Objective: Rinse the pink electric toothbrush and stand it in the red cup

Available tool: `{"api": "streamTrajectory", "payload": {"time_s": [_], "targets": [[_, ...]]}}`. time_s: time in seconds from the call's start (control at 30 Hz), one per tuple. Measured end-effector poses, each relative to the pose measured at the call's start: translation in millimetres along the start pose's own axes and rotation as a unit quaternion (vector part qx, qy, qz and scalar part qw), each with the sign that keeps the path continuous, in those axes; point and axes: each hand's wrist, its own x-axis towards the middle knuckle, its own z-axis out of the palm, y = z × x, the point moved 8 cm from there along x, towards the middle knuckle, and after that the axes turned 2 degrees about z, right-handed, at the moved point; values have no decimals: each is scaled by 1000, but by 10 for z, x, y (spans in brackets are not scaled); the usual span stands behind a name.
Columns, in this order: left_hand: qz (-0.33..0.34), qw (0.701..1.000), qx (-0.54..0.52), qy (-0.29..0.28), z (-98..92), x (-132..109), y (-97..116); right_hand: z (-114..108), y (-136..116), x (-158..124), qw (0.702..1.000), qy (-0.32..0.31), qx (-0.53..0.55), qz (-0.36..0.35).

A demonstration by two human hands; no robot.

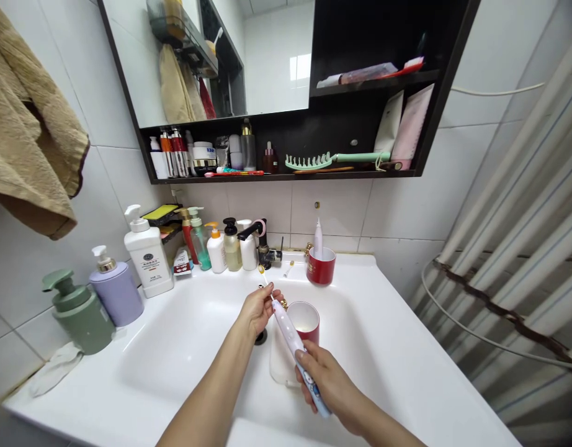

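Note:
My right hand (326, 375) is wrapped around the handle of an electric toothbrush (288, 329), pale pink at the top and blue with a printed figure lower down. The fingers of my left hand (258, 310) pinch the thin white neck of its brush head (262, 270), whose bristled end points toward the faucet. Whether the head is fully seated on the handle I cannot tell. Just behind the handle, a red cup (309, 326) with a white inside and a gold handle stands on a pale tray (279, 369) in the sink, partly covered by my right hand.
Around the white sink (183, 335) stand several pump bottles (149, 257) at the left and back. A black faucet (262, 245) is behind it. Another red cup (321, 268) holds a second electric toothbrush (318, 239). A spare brush head (289, 268) lies on the ledge. A mirrored shelf (267, 179) hangs above.

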Motion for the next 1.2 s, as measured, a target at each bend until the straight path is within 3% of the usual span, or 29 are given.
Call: {"api": "streamTrajectory", "payload": {"time_s": [0.3,0.57,0.97,1.2], "targets": [[18,999,46,-14,52,25,-65,-37,21,30,1000,28,-4,-8],[-1,998,36,-43,155,-28,-144,-15,-17,22,999,11,44,-15],[18,996,58,-65,260,-97,-147,-56,-28,13,997,62,22,-44],[20,994,62,-83,292,-124,-124,-25,-26,17,997,35,48,-42]]}}
